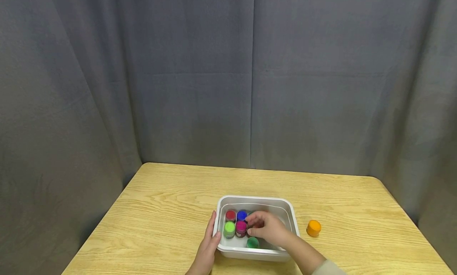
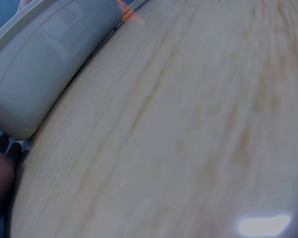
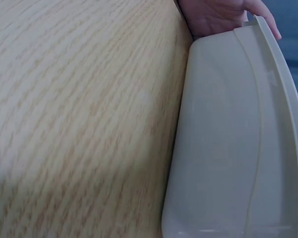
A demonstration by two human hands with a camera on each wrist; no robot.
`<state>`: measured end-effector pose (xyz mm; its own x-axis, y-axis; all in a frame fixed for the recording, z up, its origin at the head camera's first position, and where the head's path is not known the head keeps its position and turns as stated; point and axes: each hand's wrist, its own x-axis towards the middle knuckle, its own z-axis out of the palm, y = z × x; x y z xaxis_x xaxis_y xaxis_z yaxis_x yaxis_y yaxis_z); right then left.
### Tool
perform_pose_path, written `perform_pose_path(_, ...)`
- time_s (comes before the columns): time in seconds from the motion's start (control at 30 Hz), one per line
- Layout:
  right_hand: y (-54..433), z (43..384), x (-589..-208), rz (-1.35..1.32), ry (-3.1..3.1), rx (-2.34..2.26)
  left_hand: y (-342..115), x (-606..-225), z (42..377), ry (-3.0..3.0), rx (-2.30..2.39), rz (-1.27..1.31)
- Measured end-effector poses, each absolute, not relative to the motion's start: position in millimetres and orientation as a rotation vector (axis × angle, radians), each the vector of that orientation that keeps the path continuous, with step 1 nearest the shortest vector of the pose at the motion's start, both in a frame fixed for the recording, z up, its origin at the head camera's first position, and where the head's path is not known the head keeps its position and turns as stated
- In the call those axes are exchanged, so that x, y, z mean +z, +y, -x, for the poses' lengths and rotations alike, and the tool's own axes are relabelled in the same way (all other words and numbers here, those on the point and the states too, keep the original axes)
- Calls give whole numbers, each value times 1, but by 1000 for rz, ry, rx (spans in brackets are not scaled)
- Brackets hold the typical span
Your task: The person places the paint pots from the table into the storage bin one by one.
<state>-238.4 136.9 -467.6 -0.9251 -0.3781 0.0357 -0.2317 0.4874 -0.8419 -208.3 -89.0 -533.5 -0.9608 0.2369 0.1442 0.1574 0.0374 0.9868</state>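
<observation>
A white rectangular tub [image 1: 257, 256] stands on the table near its front edge. Inside are small paint jars: a red one [image 1: 230, 216], a blue one [image 1: 242, 215], a lime one [image 1: 229, 229], a magenta one [image 1: 241, 228] and a green one [image 1: 252, 243]. My left hand [image 1: 207, 249] grips the tub's left side, thumb at the rim and fingers along the outer wall. Reaching into the tub, my right hand [image 1: 268, 228] has its thumb and fingers curled about a small jar beside the magenta one, mostly hidden by the hand. Another dark jar is partly covered behind the fingers.
An orange jar [image 1: 313, 228] stands on the wooden table [image 1: 171, 211], right of the tub. Grey curtains [image 1: 200, 88] hang behind the table and along both sides. In the right wrist view the tub's outer wall [image 3: 218, 139] rises close by.
</observation>
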Motion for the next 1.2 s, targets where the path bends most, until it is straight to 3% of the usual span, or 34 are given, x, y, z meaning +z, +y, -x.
perform_pose_path(1.2, 215, 223, -425, 224, 2673, -1509, -88, -533, 208, 2298, 2052, -396)
